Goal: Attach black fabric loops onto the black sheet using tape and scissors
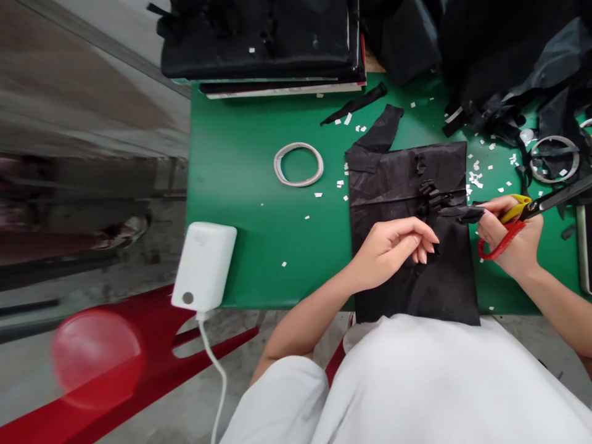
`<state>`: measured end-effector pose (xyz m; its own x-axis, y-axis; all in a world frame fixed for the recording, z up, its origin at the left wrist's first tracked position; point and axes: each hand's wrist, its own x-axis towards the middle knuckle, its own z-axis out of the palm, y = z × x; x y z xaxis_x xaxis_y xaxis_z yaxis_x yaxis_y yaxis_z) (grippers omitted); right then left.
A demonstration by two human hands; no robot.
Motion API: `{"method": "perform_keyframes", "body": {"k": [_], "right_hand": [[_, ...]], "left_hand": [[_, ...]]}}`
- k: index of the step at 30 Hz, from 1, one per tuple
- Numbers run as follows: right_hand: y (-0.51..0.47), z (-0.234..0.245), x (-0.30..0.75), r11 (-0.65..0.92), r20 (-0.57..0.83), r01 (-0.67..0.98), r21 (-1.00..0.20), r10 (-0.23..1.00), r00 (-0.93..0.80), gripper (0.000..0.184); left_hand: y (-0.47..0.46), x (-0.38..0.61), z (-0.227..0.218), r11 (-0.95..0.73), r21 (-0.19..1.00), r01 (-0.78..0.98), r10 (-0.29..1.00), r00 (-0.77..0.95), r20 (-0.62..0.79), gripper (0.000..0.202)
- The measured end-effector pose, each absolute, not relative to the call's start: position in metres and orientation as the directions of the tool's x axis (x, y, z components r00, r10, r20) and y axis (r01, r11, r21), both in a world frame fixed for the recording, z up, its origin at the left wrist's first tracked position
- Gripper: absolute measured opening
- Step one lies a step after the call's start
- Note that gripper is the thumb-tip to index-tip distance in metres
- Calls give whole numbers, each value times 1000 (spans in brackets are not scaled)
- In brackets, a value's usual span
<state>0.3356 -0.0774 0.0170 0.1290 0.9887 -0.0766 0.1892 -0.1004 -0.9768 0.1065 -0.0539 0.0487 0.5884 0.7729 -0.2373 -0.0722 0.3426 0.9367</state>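
Observation:
A black fabric piece [411, 277] lies flat in front of me, its lower edge reaching my shirt. Gathered black loops [432, 192] stand up along its middle. My left hand [393, 250] is over the fabric with its fingers curled and pressed together; what they pinch, if anything, is hidden. My right hand [513, 243] is closed around the yellow and red handles of a pair of scissors [552, 198], whose blades point right, away from the fabric. The same hand's fingertips pinch the end of a narrow black strip [462, 214] that runs to the loops.
On the green table [250, 185] are a white tape roll [298, 164], a second ring [555, 159], scattered white scraps and a white power bank [203, 265] with a cable. Black fabric stacks [259, 43] and a heap [504, 55] fill the back. A red stool [152, 345] stands left.

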Motion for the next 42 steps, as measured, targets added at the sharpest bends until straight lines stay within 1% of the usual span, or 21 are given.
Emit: {"method": "perform_keyframes", "body": {"k": [3,5,8,10,12,17,20,22,25,30,33,35,39,42], "right_hand": [[-78,20,333,-98,-84,75,-992,981,173,13],[-78,22,330,-110,-102,50,-993,985,142,11],[-79,26,327,-122,-116,55,-991,988,102,9],[-80,29,325,-127,-121,75,-989,990,73,6],[-81,33,322,-130,-127,94,-987,991,38,3],[-84,36,316,-130,-130,101,-986,991,-2,10],[-84,32,316,-125,-124,102,-987,992,14,11],[-83,28,318,-126,-122,97,-987,991,45,9],[-82,22,322,-158,-151,54,-986,982,116,7],[-78,18,324,-233,-235,-35,-972,953,193,14],[-77,20,323,-268,-276,-68,-961,935,224,17],[-76,21,323,-277,-289,-81,-957,928,236,17],[-75,24,321,-285,-300,-98,-954,921,250,19],[-75,24,321,-292,-310,-107,-950,916,253,19]], "left_hand": [[-55,108,47,335,938,-92,789,572,-226,13],[-56,110,46,292,952,-90,827,524,-204,12],[-58,112,46,245,969,-38,852,486,-196,28],[-59,114,45,273,962,-9,822,522,-228,37],[-61,115,45,309,951,4,776,577,-254,39],[-66,119,45,376,926,32,706,637,-309,27],[-69,122,46,446,895,-2,688,640,-342,20],[-70,124,45,471,882,-22,683,641,-349,20],[-70,124,43,484,874,-33,686,635,-356,25],[-69,122,42,475,878,-54,712,610,-347,38],[-68,121,43,440,897,-49,726,607,-323,44],[-68,119,42,377,926,-31,736,617,-279,42],[-65,117,41,160,987,-34,778,620,-104,24],[-63,116,40,66,995,-70,783,622,-8,15]]}}
